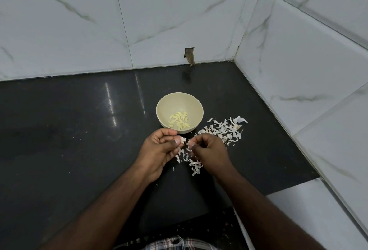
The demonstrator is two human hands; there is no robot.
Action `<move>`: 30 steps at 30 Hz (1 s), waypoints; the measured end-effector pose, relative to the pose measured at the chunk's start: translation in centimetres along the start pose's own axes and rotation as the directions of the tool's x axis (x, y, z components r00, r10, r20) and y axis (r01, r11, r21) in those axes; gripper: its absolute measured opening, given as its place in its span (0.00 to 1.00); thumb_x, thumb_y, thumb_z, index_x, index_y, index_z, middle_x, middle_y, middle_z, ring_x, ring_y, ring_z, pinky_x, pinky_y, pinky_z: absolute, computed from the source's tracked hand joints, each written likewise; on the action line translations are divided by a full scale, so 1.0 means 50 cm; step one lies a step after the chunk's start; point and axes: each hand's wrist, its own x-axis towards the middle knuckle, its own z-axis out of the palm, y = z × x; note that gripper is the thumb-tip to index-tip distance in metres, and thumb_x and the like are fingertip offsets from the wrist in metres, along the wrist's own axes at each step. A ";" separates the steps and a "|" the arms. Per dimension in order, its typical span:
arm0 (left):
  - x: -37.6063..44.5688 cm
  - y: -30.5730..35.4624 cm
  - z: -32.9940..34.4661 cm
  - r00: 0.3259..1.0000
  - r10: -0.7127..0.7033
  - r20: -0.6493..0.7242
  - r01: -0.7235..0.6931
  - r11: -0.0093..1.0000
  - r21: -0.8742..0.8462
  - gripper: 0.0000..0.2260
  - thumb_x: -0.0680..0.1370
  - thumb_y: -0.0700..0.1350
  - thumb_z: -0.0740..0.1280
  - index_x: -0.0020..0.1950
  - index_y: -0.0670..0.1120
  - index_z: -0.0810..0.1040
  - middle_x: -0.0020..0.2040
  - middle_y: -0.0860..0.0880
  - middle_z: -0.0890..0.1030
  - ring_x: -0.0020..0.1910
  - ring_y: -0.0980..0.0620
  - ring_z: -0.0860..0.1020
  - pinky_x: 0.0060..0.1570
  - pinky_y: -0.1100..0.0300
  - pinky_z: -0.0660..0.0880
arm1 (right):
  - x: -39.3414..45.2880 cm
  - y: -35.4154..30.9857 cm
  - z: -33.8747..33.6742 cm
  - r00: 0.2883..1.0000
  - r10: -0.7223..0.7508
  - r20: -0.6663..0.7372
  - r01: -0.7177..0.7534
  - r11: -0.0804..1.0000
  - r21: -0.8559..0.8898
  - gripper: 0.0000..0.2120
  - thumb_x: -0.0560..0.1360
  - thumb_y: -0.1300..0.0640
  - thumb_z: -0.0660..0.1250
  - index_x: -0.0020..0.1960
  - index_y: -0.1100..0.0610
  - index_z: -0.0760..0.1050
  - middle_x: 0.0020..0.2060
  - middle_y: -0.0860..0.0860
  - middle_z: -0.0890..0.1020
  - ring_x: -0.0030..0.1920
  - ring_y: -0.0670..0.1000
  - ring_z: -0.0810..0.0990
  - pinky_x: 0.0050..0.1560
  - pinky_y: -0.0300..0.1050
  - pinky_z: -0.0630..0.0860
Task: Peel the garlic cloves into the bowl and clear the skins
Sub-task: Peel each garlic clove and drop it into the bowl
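While the left hand (pixel 159 146) curls its fingers and thumb round a small, partly skinned white garlic clove (pixel 182 140), the right hand (pixel 207 150) pinches a strip of papery skin at the clove's right end, so the two hands nearly touch over the glossy black stone counter (pixel 69 130). Just beyond the left hand's knuckles stands a round, cream-coloured bowl (pixel 179 100), its near rim almost meeting those fingers. Pale yellow peeled garlic cloves (pixel 179 121) lie in a loose heap at the bottom of the bowl. A scatter of dry white garlic skins (pixel 223 130) is spread on the counter beyond and to the right of the right hand, to the right of the bowl. More white skin flakes (pixel 194 164) lie on the counter directly beneath and between the two hands. White marble-veined wall tiles (pixel 79 20) rise behind the counter, far beyond both hands.
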 end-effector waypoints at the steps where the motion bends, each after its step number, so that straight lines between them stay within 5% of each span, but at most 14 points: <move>1: 0.000 0.001 -0.001 1.000 -0.006 0.014 0.006 1.000 0.000 0.10 0.76 0.31 0.70 0.55 0.41 0.78 0.43 0.45 0.84 0.44 0.50 0.84 0.42 0.62 0.81 | 0.000 0.000 -0.003 1.000 0.009 -0.002 -0.009 1.000 0.025 0.06 0.76 0.64 0.71 0.41 0.57 0.81 0.33 0.56 0.83 0.34 0.51 0.80 0.39 0.48 0.79; 4: -0.001 0.002 -0.003 0.998 -0.023 0.050 0.023 1.000 -0.002 0.13 0.76 0.31 0.70 0.58 0.41 0.77 0.45 0.45 0.85 0.47 0.47 0.85 0.48 0.56 0.82 | 0.005 0.004 -0.016 1.000 -0.023 0.001 0.023 1.000 -0.001 0.04 0.74 0.65 0.73 0.43 0.57 0.82 0.35 0.55 0.85 0.35 0.47 0.81 0.39 0.43 0.80; 8: 0.001 0.002 0.000 0.998 -0.030 0.048 0.029 0.999 0.027 0.12 0.76 0.31 0.70 0.56 0.42 0.78 0.41 0.47 0.83 0.42 0.51 0.83 0.45 0.58 0.81 | 0.010 0.000 -0.023 0.991 -0.135 0.024 0.136 0.987 -0.086 0.11 0.73 0.68 0.71 0.51 0.55 0.85 0.41 0.45 0.85 0.39 0.38 0.82 0.43 0.32 0.75; 11: 0.003 0.001 0.004 0.998 -0.041 0.038 0.039 0.998 0.055 0.11 0.76 0.31 0.70 0.55 0.43 0.78 0.41 0.46 0.83 0.39 0.52 0.81 0.40 0.60 0.80 | 0.013 -0.005 -0.017 0.982 -0.163 0.100 0.169 0.984 -0.057 0.14 0.73 0.63 0.75 0.57 0.53 0.84 0.44 0.44 0.84 0.42 0.38 0.80 0.48 0.36 0.78; 14: 0.004 0.001 0.006 0.998 -0.052 0.040 0.050 0.997 0.053 0.11 0.75 0.31 0.71 0.54 0.43 0.78 0.44 0.43 0.83 0.40 0.51 0.81 0.39 0.61 0.80 | 0.016 -0.006 -0.014 0.981 -0.134 0.141 0.146 0.986 -0.077 0.09 0.73 0.59 0.76 0.52 0.49 0.85 0.40 0.45 0.86 0.41 0.41 0.82 0.49 0.43 0.80; 17: 0.005 0.004 0.002 0.998 -0.055 0.043 0.053 0.998 0.041 0.10 0.76 0.32 0.71 0.55 0.41 0.78 0.43 0.44 0.84 0.40 0.51 0.83 0.39 0.62 0.80 | 0.021 -0.005 -0.020 0.986 -0.137 0.098 0.150 0.979 -0.137 0.03 0.74 0.59 0.74 0.45 0.52 0.84 0.36 0.47 0.85 0.37 0.42 0.81 0.43 0.42 0.78; 21: 0.004 0.008 -0.004 0.997 -0.058 0.043 0.056 0.997 0.047 0.11 0.76 0.32 0.71 0.56 0.41 0.79 0.44 0.45 0.85 0.40 0.52 0.83 0.39 0.62 0.80 | 0.028 0.000 -0.031 0.990 -0.102 0.101 0.126 0.955 -0.267 0.06 0.73 0.62 0.74 0.46 0.51 0.85 0.41 0.44 0.85 0.40 0.41 0.82 0.46 0.38 0.78; 25: 0.004 0.009 -0.004 0.997 -0.060 0.041 0.057 0.997 0.058 0.12 0.76 0.31 0.71 0.57 0.41 0.79 0.45 0.45 0.85 0.40 0.53 0.83 0.39 0.63 0.79 | 0.028 -0.007 -0.037 0.993 -0.107 0.057 0.120 0.940 -0.321 0.01 0.74 0.55 0.74 0.44 0.51 0.85 0.36 0.44 0.85 0.37 0.41 0.82 0.41 0.36 0.77; 28: 0.003 0.009 -0.003 0.998 -0.060 0.030 0.058 0.995 0.077 0.11 0.76 0.32 0.71 0.56 0.42 0.80 0.44 0.45 0.84 0.40 0.52 0.82 0.38 0.64 0.78 | 0.029 -0.008 -0.039 0.992 -0.118 0.040 0.124 0.949 -0.289 0.04 0.71 0.58 0.77 0.43 0.51 0.83 0.33 0.45 0.83 0.31 0.40 0.78 0.33 0.35 0.73; 30: 0.002 0.009 -0.001 0.998 -0.059 0.032 0.055 0.993 0.108 0.10 0.76 0.33 0.71 0.56 0.41 0.80 0.43 0.44 0.83 0.39 0.51 0.82 0.38 0.64 0.79 | 0.029 -0.009 -0.037 0.981 -0.172 0.087 0.188 0.952 -0.241 0.10 0.71 0.62 0.77 0.48 0.50 0.84 0.40 0.44 0.83 0.36 0.39 0.80 0.38 0.34 0.75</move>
